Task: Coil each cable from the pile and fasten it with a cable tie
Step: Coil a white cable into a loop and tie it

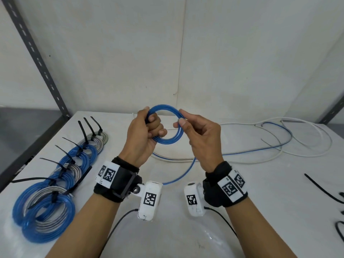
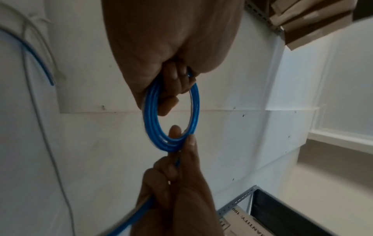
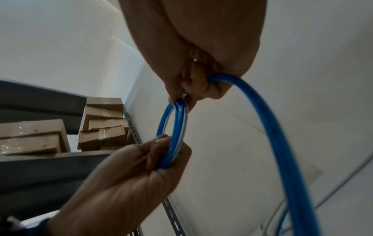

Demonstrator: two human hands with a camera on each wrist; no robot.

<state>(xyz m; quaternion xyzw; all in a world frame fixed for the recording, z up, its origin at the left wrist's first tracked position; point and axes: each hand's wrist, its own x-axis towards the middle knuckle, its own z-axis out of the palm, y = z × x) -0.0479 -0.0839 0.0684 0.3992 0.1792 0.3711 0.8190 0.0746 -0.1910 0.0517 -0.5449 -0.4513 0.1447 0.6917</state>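
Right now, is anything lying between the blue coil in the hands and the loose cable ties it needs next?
Nothing visible blocks it. The blue coil is held up by the left hand and right hand; bare table lies between them and the loose cable ties at right.

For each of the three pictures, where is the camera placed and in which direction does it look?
Head: on the head, facing forward and down at both forearms, the table and the blue coil.
Left wrist: on the wrist, along the left hand to the coil.
Right wrist: along the right hand to the coil.
All share the coil and both hands.
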